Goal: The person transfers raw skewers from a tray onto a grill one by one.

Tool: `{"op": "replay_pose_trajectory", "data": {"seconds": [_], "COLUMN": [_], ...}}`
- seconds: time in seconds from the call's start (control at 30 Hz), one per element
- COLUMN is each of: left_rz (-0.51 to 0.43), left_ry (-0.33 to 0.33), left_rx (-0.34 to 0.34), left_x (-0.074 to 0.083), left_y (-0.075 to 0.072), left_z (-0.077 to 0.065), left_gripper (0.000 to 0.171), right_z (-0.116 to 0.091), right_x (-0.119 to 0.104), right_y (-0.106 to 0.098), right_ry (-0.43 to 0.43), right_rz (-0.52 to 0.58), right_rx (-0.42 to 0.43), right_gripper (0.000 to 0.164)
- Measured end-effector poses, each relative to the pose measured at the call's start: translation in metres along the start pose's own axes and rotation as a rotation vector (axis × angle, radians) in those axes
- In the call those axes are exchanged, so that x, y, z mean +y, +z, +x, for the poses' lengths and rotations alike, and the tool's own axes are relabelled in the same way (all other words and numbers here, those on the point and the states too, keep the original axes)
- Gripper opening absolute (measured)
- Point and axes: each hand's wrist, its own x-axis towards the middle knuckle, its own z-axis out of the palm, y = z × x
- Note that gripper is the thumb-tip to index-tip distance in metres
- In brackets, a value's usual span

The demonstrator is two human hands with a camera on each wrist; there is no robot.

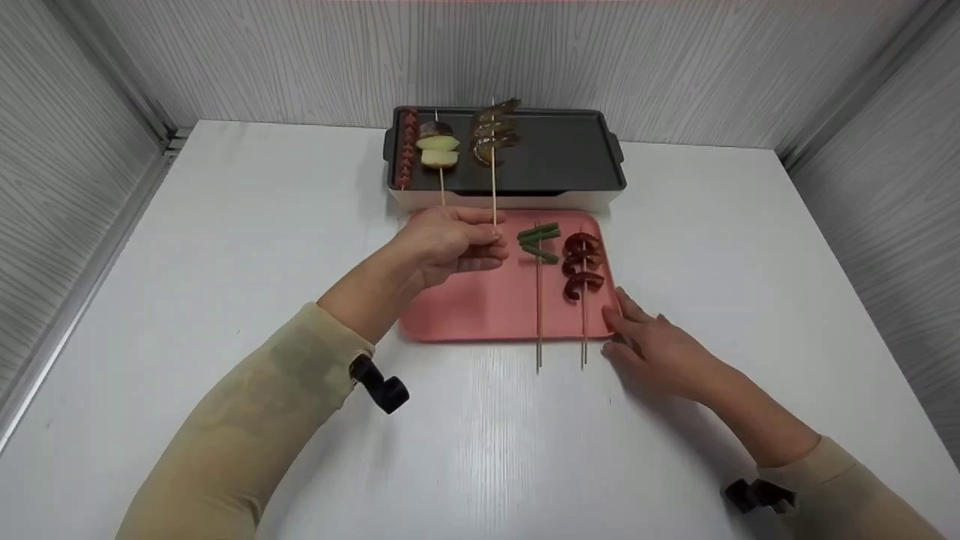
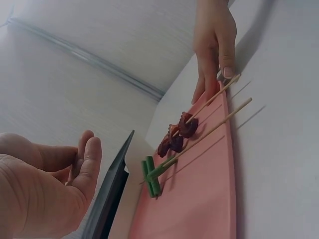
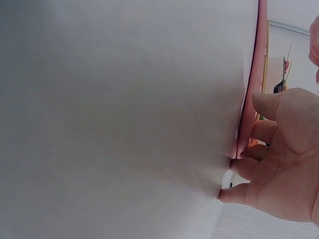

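Observation:
My left hand (image 1: 457, 244) pinches the lower stick of a shrimp skewer (image 1: 493, 133) between thumb and fingertips. The shrimp pieces overlap the dark grill plate (image 1: 559, 154) in the head view. At the near right corner of the pink tray (image 1: 472, 311), my right hand (image 1: 660, 351) grips the rim, with its thumb (image 3: 266, 103) at the front edge and fingertips along the side. Two skewers lie on the tray, their sticks jutting past its front edge: one of green bean pieces (image 1: 540, 238) and one of dark red curled octopus-like pieces (image 1: 583, 262).
On the plate's left side lie a thin red skewer (image 1: 406, 154) and a skewer with pale slices and a dark piece (image 1: 439, 146). The grill's white base (image 1: 525, 201) stands directly behind the tray. Grey panelled walls (image 1: 300, 60) enclose the white table (image 1: 262, 195).

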Motion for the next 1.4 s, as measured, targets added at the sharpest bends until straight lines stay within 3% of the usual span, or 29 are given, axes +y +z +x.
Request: {"op": "replay_pose_trajectory", "data": {"seconds": [0.3, 0.5, 0.97, 1.4], "left_rz": [-0.005, -0.019, -0.018, -0.012], "left_ry": [-0.014, -0.038, -0.085, -0.103], "left_rx": [0.039, 0.063, 0.087, 0.119], "left_x": [0.008, 0.009, 0.004, 0.003], "left_y": [-0.001, -0.001, 0.001, -0.001], "left_z": [0.034, 0.048, 0.066, 0.072], "left_gripper": [0.033, 0.035, 0.041, 0.040], "right_z": [0.001, 0.002, -0.001, -0.002], "right_x": [0.000, -0.001, -0.002, -0.001], "right_y": [0.001, 0.001, 0.001, 0.000], "right_ry": [0.003, 0.011, -0.014, -0.017], "right_rz": [-0.004, -0.004, -0.005, -0.017], "right_rx": [0.005, 0.003, 0.022, 0.022], "right_gripper": [0.065, 0.066, 0.065, 0.065]}}
